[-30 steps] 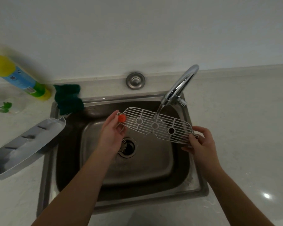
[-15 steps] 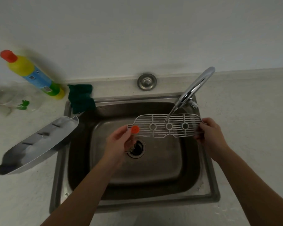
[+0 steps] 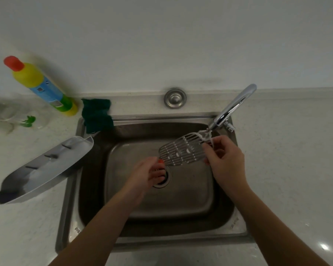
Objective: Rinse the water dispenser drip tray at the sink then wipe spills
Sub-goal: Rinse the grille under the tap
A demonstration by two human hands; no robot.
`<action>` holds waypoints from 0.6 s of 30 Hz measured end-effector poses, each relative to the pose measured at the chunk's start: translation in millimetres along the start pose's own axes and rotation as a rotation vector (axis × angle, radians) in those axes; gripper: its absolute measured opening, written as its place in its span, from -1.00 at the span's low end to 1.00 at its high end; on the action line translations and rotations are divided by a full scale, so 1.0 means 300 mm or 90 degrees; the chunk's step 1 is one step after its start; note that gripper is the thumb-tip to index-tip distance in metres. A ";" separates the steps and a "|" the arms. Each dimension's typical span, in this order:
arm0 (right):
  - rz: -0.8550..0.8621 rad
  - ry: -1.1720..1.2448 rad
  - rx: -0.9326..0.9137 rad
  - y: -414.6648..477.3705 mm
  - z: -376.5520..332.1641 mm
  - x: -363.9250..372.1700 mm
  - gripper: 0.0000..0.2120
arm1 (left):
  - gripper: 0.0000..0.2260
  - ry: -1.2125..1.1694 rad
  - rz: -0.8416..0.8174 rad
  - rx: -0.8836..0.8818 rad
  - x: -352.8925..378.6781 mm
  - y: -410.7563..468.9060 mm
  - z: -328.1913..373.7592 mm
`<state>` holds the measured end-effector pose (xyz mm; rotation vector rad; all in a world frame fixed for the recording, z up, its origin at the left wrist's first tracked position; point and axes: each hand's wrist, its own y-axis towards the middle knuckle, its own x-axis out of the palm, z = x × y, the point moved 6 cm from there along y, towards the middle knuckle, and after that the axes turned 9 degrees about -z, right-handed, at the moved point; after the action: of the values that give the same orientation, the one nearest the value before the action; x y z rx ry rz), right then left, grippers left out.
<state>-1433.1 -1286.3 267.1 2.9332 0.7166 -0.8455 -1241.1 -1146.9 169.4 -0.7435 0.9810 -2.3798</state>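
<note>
1. Head view, over a stainless-steel sink point(image 3: 69, 198): grips the white slotted plastic grille point(image 3: 181, 152) of the drip tray by its right edge with the right hand point(image 3: 227, 164), fingers curled round the rim.
2. Pinches the grille's lower left corner, at a small orange tab point(image 3: 160, 161), with the left hand point(image 3: 146, 175), fingertips partly hidden under the grille.
3. Holds the grille tilted above the round steel drain point(image 3: 166, 179), far end raised right under the curved chrome tap point(image 3: 233, 106) and into the stream, with white splashing there.
4. Differs from half a second ago: then level and broadside, stream on the middle holes; now swung end-on, right hand drawn in over the basin, left hand dropped toward the drain.
5. Suggests rinsing carried on to the grille's end, with runoff sent down its length; probably mid-rinse, wiping not yet begun.
6. Leaves the long grey plastic tray basin point(image 3: 46, 166) on the pale counter point(image 3: 286, 169) at left, one end overhanging the sink rim, touched by neither hand.
7. Keeps a dark green cloth point(image 3: 96, 116) on the back-left rim, likely for the spills, near a yellow bottle with red cap point(image 3: 40, 85).
</note>
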 end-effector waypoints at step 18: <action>-0.086 -0.035 0.151 -0.057 0.253 0.013 -0.78 | -0.76 0.116 -0.049 0.023 -0.006 0.038 0.084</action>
<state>-1475.8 -1279.1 202.2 3.0793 0.8754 -1.0889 -1221.5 -1165.6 175.5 -0.5679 0.9950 -2.5614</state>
